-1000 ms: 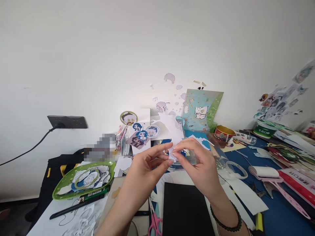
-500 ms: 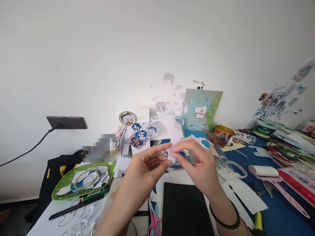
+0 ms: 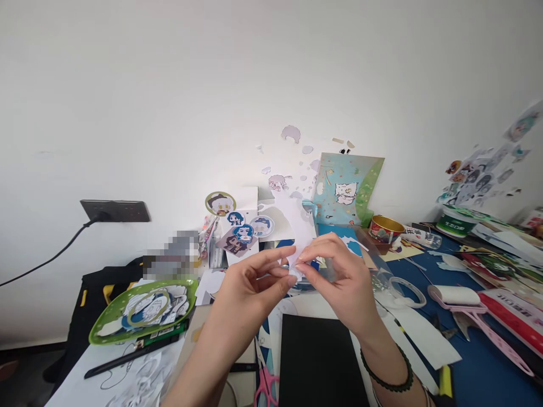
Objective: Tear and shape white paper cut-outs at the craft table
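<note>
A strip of white paper (image 3: 292, 220) with an uneven cut edge stands upright between my hands, its top leaning toward the wall. My left hand (image 3: 254, 288) pinches its lower end from the left, thumb and fingers closed on it. From the other side my right hand (image 3: 339, 277) grips the same lower end between thumb and forefinger. The fingertips of both hands nearly meet, and they hide part of the paper's bottom. Below the hands lies a black rectangular board (image 3: 320, 362), with pink-handled scissors (image 3: 266, 384) to its left.
A green tray (image 3: 99, 333) of paper cutouts sits at left beside a black cutter (image 3: 127, 362). On the right are a tape roll (image 3: 407, 291), a pink lint roller (image 3: 487, 328) and a green-white tub (image 3: 456, 221). A patterned sheet (image 3: 350, 186) leans on the wall.
The top of the white paper strip has shifted slightly, standing straighter and narrower. Both hands keep their pinch in nearly the same place.
</note>
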The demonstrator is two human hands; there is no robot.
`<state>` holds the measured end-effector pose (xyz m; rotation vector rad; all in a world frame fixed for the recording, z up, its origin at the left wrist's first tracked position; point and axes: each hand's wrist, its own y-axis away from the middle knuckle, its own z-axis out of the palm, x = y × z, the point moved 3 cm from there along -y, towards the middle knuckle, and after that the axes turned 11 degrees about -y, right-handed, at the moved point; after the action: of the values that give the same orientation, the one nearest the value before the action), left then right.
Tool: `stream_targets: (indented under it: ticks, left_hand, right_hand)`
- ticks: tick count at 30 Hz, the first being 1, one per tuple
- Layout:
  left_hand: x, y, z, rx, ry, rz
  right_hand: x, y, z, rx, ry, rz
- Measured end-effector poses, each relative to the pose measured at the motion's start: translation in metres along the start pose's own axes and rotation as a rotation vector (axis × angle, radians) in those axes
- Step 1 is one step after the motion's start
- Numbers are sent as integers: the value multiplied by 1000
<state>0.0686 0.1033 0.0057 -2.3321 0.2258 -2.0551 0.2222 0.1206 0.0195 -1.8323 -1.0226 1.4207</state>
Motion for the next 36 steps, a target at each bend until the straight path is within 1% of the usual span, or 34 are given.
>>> stream_targets:
  ticks: [10,15,19,24,26,32,36]
  left_hand:
    - [2,-2,2,39,25,16]
    - [2,0,2,33,31,29]
    - [2,-1,3,29,24,47]
    - [2,-2,2,99,19,59]
    - [2,-2,2,110,20,65]
    - [2,-1,3,106,44,57]
    - [0,-2,2,88,38,49]
  right_hand:
    - [-4,0,1,-4,-13,-51]
    - [-7,0,2,-5,13,-96]
    - [-9,-1,3,-4,58,-137]
    - [-12,-2,4,12,120,-193]
    - [-13,-2,5,12,133,-202]
    - [-15,-2,5,-4,165,-229]
    - [-18,1,7,-19,270,-255]
